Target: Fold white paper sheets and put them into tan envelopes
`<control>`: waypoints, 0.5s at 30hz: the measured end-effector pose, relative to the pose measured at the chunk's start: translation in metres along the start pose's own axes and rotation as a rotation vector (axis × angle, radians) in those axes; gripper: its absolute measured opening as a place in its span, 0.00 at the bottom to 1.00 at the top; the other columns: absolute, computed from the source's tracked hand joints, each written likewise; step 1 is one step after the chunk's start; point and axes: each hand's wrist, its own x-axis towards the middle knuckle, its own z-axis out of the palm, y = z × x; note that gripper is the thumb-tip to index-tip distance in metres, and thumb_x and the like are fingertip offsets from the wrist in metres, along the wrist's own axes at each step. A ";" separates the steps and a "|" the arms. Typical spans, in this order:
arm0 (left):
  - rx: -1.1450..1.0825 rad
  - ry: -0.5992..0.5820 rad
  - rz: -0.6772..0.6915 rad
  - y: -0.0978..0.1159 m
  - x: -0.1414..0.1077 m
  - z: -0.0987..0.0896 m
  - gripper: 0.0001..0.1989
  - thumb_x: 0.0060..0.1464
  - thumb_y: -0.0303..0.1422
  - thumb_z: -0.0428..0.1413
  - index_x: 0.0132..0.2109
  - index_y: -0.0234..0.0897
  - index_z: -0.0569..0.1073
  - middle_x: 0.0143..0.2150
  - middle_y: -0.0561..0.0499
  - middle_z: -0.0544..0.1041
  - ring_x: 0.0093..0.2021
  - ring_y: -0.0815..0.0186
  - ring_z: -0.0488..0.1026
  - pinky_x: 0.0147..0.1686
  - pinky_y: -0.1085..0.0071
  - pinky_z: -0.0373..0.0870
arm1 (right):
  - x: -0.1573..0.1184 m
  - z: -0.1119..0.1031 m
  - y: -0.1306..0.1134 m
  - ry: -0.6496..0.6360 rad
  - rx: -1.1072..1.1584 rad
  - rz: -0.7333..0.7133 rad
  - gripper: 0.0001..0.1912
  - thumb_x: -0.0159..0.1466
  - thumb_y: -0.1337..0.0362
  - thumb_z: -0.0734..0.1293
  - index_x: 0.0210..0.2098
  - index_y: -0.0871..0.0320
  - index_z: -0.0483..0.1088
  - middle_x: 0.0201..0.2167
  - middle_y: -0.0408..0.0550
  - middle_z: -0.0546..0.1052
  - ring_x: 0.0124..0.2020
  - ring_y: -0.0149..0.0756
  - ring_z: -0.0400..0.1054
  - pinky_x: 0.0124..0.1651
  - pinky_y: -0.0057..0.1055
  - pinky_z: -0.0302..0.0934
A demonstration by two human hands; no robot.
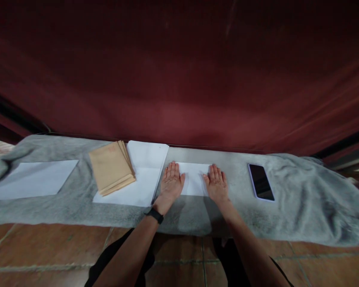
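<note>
At the centre of the frame, we have our left hand (pixel 172 182) and right hand (pixel 217 184) released, fingers extended, palms down at opposite ends of the white paper (pixel 194 179). Even pressure from both palms suits it best, since the soft gray cloth (pixel 235 159) beneath could give. Brown envelopes (pixel 109 163) overlap white sheets (pixel 148 153) left of centre; a phone (pixel 261 182) lies at right. We see a dark red backdrop (pixel 179 99) above and floor tiles (pixel 48 243) below.
</note>
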 end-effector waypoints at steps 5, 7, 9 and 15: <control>0.002 0.004 -0.017 -0.003 -0.004 -0.004 0.33 0.71 0.40 0.39 0.72 0.18 0.55 0.75 0.33 0.54 0.75 0.52 0.50 0.73 0.57 0.47 | -0.003 -0.002 0.008 -0.012 -0.022 0.043 0.37 0.76 0.50 0.44 0.70 0.74 0.58 0.69 0.67 0.63 0.69 0.56 0.58 0.69 0.52 0.51; 0.014 0.039 -0.027 0.000 -0.007 -0.004 0.33 0.71 0.40 0.38 0.71 0.16 0.55 0.74 0.31 0.54 0.75 0.51 0.50 0.73 0.55 0.47 | -0.004 -0.004 0.011 -0.006 -0.018 0.060 0.38 0.76 0.50 0.44 0.69 0.74 0.58 0.69 0.69 0.63 0.69 0.57 0.58 0.69 0.53 0.51; 0.012 0.076 -0.006 0.006 -0.013 -0.005 0.33 0.71 0.39 0.37 0.71 0.17 0.56 0.74 0.31 0.55 0.75 0.50 0.50 0.73 0.53 0.46 | -0.007 -0.009 0.011 0.007 0.001 0.071 0.37 0.76 0.50 0.44 0.70 0.74 0.57 0.69 0.69 0.63 0.70 0.57 0.58 0.69 0.55 0.50; -0.076 0.073 0.278 0.034 -0.041 0.001 0.30 0.70 0.35 0.37 0.73 0.26 0.55 0.75 0.37 0.56 0.76 0.57 0.47 0.74 0.52 0.46 | -0.021 -0.023 -0.017 -0.125 0.195 -0.162 0.32 0.77 0.54 0.45 0.74 0.63 0.52 0.74 0.58 0.55 0.75 0.45 0.48 0.73 0.48 0.46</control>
